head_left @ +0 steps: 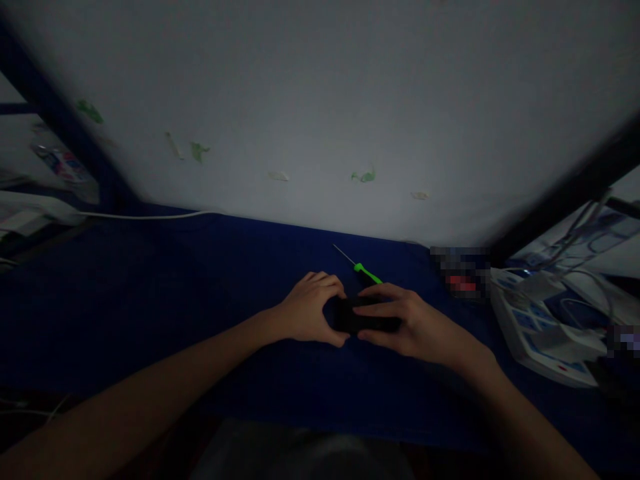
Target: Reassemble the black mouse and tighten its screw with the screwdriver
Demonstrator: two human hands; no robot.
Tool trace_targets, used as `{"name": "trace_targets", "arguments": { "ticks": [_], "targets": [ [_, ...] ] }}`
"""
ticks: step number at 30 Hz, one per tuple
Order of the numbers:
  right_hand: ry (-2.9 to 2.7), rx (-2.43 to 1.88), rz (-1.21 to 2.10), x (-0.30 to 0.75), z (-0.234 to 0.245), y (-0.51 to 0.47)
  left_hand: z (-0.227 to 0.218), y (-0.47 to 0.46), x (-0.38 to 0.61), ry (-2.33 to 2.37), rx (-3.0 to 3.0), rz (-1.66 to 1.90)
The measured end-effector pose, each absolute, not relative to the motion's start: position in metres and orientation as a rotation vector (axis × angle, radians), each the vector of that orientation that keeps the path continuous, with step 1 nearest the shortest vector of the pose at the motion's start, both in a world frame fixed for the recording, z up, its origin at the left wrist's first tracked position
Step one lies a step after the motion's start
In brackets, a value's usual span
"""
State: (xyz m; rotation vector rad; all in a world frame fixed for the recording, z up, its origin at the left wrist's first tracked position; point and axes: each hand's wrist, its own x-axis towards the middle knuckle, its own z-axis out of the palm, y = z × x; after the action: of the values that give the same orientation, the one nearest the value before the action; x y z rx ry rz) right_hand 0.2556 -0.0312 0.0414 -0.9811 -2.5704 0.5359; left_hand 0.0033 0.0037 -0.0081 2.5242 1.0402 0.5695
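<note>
Both hands rest on a dark blue table surface [150, 300] and meet around a small black flat object [361, 317]. My left hand [307, 307] curls its fingers at the object's left end. My right hand [410, 323] lies over its right part, with thumb and fingers closed along it. The dim light hides what the object is. Just behind the hands lies a screwdriver with a green handle [367, 272], its thin metal shaft pointing to the far left.
A white wall [320, 100] with bits of green tape stands behind the table. A white power strip [543, 330] with plugs and cables lies at the right. A white cable [145, 215] runs along the far left edge. Dark frame posts stand at both sides.
</note>
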Motion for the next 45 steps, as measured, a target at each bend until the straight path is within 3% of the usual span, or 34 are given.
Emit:
{"name": "trace_targets", "arguments": {
  "ticks": [45],
  "targets": [
    [-2.528, -1.000, 0.546, 0.255, 0.031, -0.024, -0.010, 0.004, 0.005, 1.030, 2.542, 0.608]
  ]
}}
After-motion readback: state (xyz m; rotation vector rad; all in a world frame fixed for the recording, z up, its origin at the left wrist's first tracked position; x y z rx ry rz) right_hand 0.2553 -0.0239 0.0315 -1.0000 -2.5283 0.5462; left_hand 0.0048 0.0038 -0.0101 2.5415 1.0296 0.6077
